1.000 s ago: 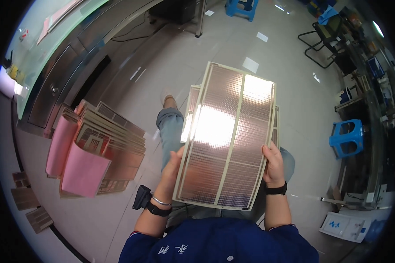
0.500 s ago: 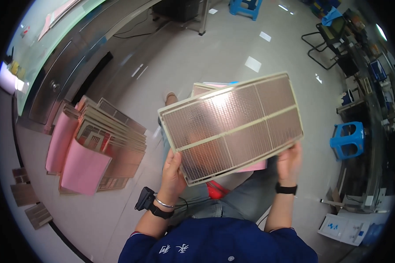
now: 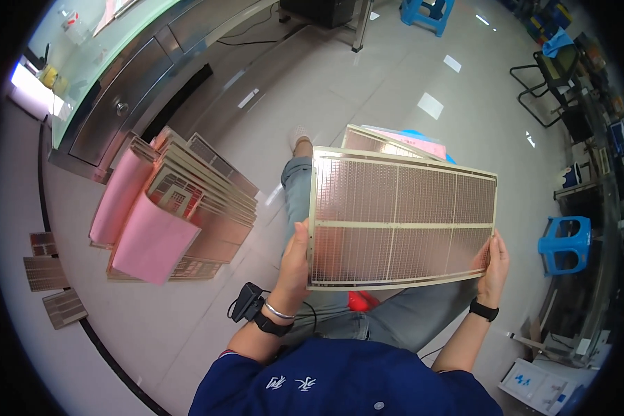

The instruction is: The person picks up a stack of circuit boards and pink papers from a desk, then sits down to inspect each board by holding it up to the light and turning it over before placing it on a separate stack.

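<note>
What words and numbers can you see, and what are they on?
Grid panel being held: no writing I can see.
Blue shirt: two white characters, which I won't copy out.
White thing at lower right: blue marks, too small to read.
Clear bottle at upper left: red mark, too small to read.
Elsewhere: too small or blurred.

My gridded panel (image 3: 403, 208) hides most fingers of my left hand (image 3: 295, 263), and much of the framed panel (image 3: 368, 142) peeking past its far edge.

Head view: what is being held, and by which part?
A gridded panel, by its short edges: left hand on one, right hand on the other.
</note>
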